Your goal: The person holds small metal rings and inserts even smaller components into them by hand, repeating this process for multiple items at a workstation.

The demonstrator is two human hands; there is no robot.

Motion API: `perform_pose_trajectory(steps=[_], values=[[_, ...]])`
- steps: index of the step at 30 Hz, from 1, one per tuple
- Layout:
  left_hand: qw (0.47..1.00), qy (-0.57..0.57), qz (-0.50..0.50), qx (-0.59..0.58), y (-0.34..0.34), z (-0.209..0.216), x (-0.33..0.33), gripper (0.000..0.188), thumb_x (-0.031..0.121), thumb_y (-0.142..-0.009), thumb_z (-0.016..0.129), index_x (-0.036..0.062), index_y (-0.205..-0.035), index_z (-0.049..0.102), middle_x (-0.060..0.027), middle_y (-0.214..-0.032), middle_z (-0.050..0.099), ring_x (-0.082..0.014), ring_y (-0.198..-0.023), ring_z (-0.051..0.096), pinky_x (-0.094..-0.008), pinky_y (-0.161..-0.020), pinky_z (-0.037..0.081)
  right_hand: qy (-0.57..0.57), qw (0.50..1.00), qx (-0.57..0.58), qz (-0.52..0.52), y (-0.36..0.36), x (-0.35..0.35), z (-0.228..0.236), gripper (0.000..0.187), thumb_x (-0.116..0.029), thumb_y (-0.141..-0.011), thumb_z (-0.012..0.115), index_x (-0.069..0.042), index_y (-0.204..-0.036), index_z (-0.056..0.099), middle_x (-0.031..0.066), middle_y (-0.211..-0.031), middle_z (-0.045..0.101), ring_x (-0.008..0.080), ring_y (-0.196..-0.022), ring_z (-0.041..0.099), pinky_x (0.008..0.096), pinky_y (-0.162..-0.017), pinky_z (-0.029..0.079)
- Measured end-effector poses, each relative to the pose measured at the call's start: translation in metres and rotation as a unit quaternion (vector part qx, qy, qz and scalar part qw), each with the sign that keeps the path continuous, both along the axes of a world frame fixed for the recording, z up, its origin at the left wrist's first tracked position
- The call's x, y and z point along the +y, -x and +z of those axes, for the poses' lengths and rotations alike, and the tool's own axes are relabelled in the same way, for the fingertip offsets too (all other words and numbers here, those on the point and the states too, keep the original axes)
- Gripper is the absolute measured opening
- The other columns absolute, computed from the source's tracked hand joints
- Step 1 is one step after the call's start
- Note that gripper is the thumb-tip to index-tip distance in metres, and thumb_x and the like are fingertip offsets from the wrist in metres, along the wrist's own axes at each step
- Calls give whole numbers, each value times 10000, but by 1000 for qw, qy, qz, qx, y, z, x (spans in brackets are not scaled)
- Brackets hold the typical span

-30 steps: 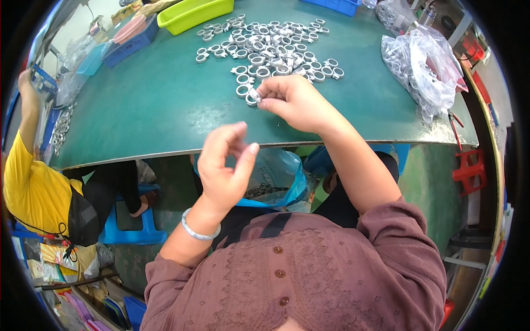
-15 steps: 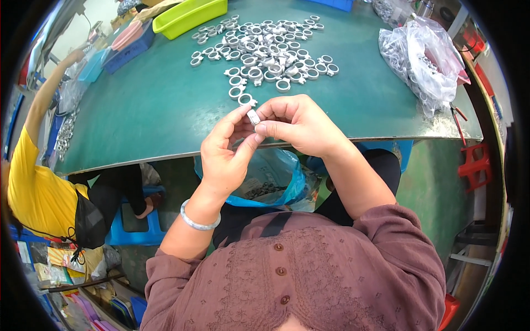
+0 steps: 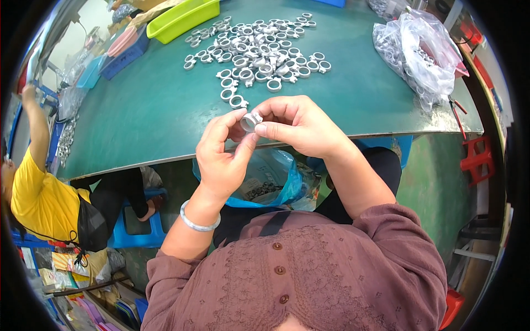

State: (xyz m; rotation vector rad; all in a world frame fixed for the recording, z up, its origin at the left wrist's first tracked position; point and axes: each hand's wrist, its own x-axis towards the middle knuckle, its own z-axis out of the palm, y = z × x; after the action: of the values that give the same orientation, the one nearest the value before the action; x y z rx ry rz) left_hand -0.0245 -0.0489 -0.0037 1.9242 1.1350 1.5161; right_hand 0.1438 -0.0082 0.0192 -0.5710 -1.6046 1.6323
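Observation:
A small silver-grey metal ring clamp point(image 3: 249, 122) is pinched between my two hands, just above the table's near edge. My left hand point(image 3: 225, 151) grips its left side with thumb and fingers. On the other side, the thumb and curled fingers of my right hand point(image 3: 298, 126) hold it near its lug. The ring's opening is partly turned toward me. Just beyond my fingers lies a short row of like clamps point(image 3: 238, 101), which leads to a large heap of ring clamps point(image 3: 265, 49) on the green table point(image 3: 149, 121).
A lime-green tray point(image 3: 182, 21) and a blue basket point(image 3: 124, 58) stand far left. At right are a clear bag of parts point(image 3: 419, 60) and red-handled pliers point(image 3: 458, 116). A blue bag point(image 3: 287, 179) hangs open below the edge. A person in yellow point(image 3: 47, 193) sits left.
The clamp between my fingers has turned, so its round opening now shows instead of its narrow side. The seated person's arm has swung left, away from the baskets.

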Motion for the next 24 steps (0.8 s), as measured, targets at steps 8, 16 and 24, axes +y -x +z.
perform_pose_trajectory(steps=[8, 16, 24], values=[[996, -61, 46, 54, -3, 10, -4, 324, -36, -699, 663, -8, -1008, 571, -29, -830, 523, -82, -691, 482, -203, -608, 403, 2, 999, -12, -42, -3, -3, 7, 184, -80, -826, 576, 0, -990, 595, 15, -839, 608, 51, -744, 540, 194, -667, 453], [997, -41, 33, 51, -1, 5, -6, 335, -48, -725, 647, -12, -1045, 554, -25, -850, 542, -66, -707, 491, -187, -619, 413, 8, 999, 1, -51, -3, -5, 7, 182, -105, -826, 584, -3, -975, 606, 12, -822, 606, 50, -700, 525, 192, -641, 444], [978, 119, -79, -153, -5, 7, -12, 377, -45, -760, 615, -14, -1120, 507, -73, -914, 600, -95, -818, 568, -214, -715, 466, 28, 998, 15, -52, -4, -4, 6, 164, -36, -803, 589, 14, -959, 603, 46, -831, 628, 79, -747, 569, 221, -679, 470]])
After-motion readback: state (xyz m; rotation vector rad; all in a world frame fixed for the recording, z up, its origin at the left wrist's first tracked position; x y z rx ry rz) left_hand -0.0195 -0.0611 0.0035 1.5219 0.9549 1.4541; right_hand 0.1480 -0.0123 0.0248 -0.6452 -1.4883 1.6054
